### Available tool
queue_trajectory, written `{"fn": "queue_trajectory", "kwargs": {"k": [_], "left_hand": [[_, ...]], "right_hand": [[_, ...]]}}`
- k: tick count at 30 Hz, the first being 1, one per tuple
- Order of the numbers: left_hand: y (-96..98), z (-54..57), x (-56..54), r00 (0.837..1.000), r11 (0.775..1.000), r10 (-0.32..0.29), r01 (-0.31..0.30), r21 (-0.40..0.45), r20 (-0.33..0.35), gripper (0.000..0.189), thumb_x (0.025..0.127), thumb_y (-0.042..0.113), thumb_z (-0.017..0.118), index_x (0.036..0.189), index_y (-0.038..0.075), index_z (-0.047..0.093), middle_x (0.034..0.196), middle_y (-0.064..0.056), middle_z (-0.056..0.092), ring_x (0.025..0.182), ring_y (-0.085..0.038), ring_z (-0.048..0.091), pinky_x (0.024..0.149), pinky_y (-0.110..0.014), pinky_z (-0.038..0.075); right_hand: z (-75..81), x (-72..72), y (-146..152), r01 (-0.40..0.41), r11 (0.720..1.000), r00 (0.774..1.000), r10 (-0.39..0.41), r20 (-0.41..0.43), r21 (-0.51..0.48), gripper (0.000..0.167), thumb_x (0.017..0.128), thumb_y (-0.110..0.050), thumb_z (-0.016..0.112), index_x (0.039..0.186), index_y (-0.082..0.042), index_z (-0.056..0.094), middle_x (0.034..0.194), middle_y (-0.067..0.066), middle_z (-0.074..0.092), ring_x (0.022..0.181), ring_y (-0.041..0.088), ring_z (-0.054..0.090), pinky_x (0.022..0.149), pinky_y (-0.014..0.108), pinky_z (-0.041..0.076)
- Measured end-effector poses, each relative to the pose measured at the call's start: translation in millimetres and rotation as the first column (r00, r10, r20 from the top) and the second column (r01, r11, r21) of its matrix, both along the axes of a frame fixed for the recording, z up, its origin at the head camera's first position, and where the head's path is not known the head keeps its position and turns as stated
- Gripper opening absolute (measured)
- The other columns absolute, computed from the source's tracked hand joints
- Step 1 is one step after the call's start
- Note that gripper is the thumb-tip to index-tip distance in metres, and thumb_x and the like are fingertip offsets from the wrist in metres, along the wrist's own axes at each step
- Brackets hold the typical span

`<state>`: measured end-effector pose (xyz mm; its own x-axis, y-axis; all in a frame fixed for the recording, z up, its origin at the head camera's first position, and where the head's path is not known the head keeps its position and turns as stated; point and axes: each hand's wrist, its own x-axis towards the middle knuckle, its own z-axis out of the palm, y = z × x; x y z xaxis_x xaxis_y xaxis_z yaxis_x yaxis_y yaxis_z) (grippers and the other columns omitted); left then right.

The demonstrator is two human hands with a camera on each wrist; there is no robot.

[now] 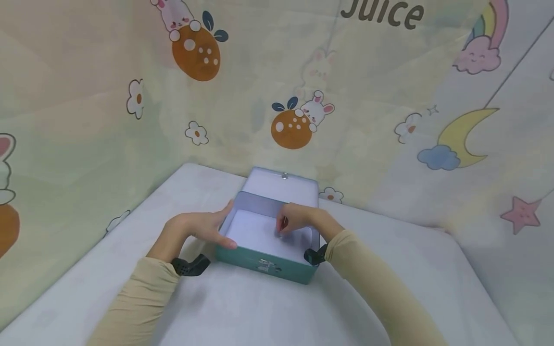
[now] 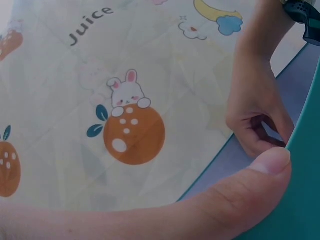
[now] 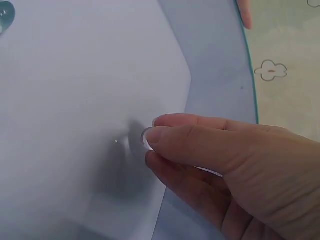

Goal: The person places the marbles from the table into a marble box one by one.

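A teal metal box (image 1: 246,259) with a pale inside stands on the table, its lid (image 1: 281,185) tipped back behind it. My left hand (image 1: 207,227) is spread against the box's left side, fingers along that side and thumb (image 2: 272,162) at the front rim. Inside the box my right hand (image 1: 296,217) pinches a small clear glass bead (image 3: 146,139) between thumb and fingertips, close over the box floor (image 3: 90,65). The right wrist view shows a second, bluish glassy bead (image 3: 6,16) at its upper left corner.
The white tablecloth (image 1: 242,312) spreads around the box. A printed cloth (image 1: 242,110) with rabbits and oranges hangs behind the lid and along the sides. The box walls rise around my right hand, and its latch (image 1: 284,176) shows on the lid.
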<state>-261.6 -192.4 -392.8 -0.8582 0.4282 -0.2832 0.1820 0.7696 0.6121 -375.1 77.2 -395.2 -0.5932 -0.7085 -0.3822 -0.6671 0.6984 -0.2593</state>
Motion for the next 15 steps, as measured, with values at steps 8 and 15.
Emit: {"fn": "queue_trajectory", "kwargs": {"k": [8, 15], "left_hand": [[2.3, 1.0, -0.4, 1.0, 1.0, 0.011, -0.011, -0.017, 0.003, 0.129, 0.074, 0.06, 0.072, 0.15, 0.007, -0.018, 0.16, -0.017, 0.004, 0.146, -0.034, 0.015, 0.114, -0.054, 0.022], [1.2, -1.4, -0.8, 1.0, 1.0, 0.021, -0.021, -0.02, 0.0, 0.128, 0.074, 0.059, 0.072, 0.15, 0.008, -0.018, 0.16, -0.017, 0.005, 0.146, -0.034, 0.016, 0.113, -0.054, 0.023]], "right_hand": [[-4.7, -0.8, 0.8, -0.016, 1.0, 1.0, 0.016, -0.015, 0.027, 0.004, 0.082, -0.017, 0.074, 0.083, -0.02, 0.072, 0.082, -0.013, 0.067, 0.08, 0.003, 0.06, 0.08, 0.023, 0.049], [-4.2, 0.6, -0.9, -0.005, 0.999, 1.0, 0.006, -0.026, 0.04, 0.008, 0.083, -0.016, 0.073, 0.081, -0.023, 0.071, 0.083, -0.014, 0.067, 0.081, 0.003, 0.06, 0.081, 0.024, 0.049]]}}
